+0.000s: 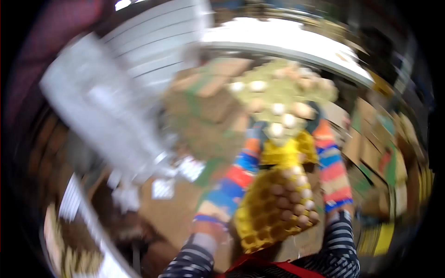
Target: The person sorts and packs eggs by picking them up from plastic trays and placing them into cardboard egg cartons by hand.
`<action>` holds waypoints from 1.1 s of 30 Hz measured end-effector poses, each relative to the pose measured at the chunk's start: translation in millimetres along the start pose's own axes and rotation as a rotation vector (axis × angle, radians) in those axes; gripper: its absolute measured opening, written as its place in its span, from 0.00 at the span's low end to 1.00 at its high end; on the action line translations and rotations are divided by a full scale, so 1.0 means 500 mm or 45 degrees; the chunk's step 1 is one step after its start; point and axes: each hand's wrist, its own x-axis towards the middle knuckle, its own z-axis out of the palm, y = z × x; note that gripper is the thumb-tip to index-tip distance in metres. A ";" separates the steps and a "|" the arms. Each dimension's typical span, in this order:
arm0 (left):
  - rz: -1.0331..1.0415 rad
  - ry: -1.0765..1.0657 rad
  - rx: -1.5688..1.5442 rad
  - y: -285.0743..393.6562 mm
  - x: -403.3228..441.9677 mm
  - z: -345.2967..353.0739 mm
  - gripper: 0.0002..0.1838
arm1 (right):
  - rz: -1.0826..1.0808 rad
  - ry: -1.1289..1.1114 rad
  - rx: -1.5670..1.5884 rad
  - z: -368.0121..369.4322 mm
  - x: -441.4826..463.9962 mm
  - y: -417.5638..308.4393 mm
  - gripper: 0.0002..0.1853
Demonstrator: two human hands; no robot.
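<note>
Red cloth band (296,269), dark-gloved left hand (260,129) and right hand (315,116) flanking pale-yellow moulded egg tray (271,96), grip too blurred to tell, tray extending forward, long axis unclear

A slatted white panel (157,42), perhaps wall, stands near a glaring white surface (278,38).

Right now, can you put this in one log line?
left hand: beside pale egg tray; right hand: other side; yellow egg tray: partly filled, lower in view; grip: too blurred
</note>
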 end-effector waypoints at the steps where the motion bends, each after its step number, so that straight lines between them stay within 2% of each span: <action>1: 0.108 0.056 -0.059 0.044 -0.048 -0.022 0.09 | 0.173 -0.085 0.095 0.016 -0.008 -0.045 0.20; 3: 0.331 0.156 -0.164 0.133 -0.145 -0.055 0.12 | 0.070 -0.182 0.240 0.050 -0.004 -0.155 0.21; 4: 0.464 0.239 -0.520 0.199 -0.231 -0.053 0.22 | -0.005 -0.222 0.298 0.075 0.005 -0.205 0.21; 5: 0.694 0.334 -0.448 0.244 -0.301 -0.075 0.29 | -0.102 -0.262 0.364 0.107 0.022 -0.269 0.22; 7: 0.923 0.710 0.051 0.360 -0.488 -0.102 0.34 | -0.268 -0.350 0.520 0.188 0.055 -0.408 0.23; 9: 1.067 0.727 -0.400 0.408 -0.640 -0.144 0.34 | -0.439 -0.454 0.720 0.263 0.076 -0.555 0.23; 10: 1.027 0.961 0.223 0.442 -0.624 0.028 0.34 | -0.473 -0.448 0.842 0.198 0.097 -0.549 0.24; 12: 1.040 1.227 0.628 0.531 -0.834 0.056 0.33 | -0.723 -0.624 1.071 0.209 0.091 -0.786 0.23; 13: 1.340 1.131 0.204 0.585 -0.906 0.074 0.32 | -0.694 -0.704 1.314 0.194 0.066 -0.917 0.21; 15: 1.352 1.187 0.183 0.651 -1.044 0.105 0.29 | -0.801 -0.852 1.682 0.207 0.016 -1.099 0.22; 16: 1.465 1.224 0.274 0.681 -1.103 0.134 0.27 | -0.844 -0.918 1.881 0.216 -0.009 -1.195 0.23; 17: 1.547 1.309 0.346 0.704 -1.158 0.015 0.26 | -0.879 -1.048 2.118 0.322 -0.053 -1.322 0.24; 18: 1.564 1.464 0.484 0.733 -1.232 0.015 0.26 | -0.812 -1.123 2.141 0.331 -0.099 -1.422 0.24; 19: 1.571 1.621 0.629 0.758 -1.301 0.015 0.26 | -0.586 -1.300 2.404 0.344 -0.155 -1.524 0.22; 20: 1.484 1.832 0.760 0.765 -1.363 0.007 0.26 | -0.697 -1.115 2.268 0.372 -0.203 -1.621 0.19; 23: 1.315 2.532 1.032 0.734 -1.513 0.008 0.26 | -0.797 -1.133 2.339 0.396 -0.350 -1.875 0.17; 25: 1.065 2.635 1.412 0.658 -1.584 0.023 0.25 | -0.800 -1.194 2.379 0.420 -0.451 -2.004 0.16; 26: 0.699 2.817 1.543 0.602 -1.615 0.032 0.26 | -0.811 -1.227 2.375 0.437 -0.506 -2.054 0.16; 27: 0.450 2.960 1.612 0.553 -1.619 0.043 0.25 | -0.825 -1.271 2.372 0.457 -0.561 -2.096 0.15; 30: 0.134 3.376 1.502 0.384 -1.622 0.051 0.25 | -0.706 -1.496 2.420 0.542 -0.735 -2.190 0.13; 31: 0.323 3.536 1.154 0.363 -1.597 0.052 0.25 | -0.489 -1.675 2.623 0.601 -0.818 -2.228 0.15; 33: 0.105 3.733 0.884 0.291 -1.570 0.058 0.27 | -0.493 -1.501 2.487 0.681 -0.957 -2.265 0.15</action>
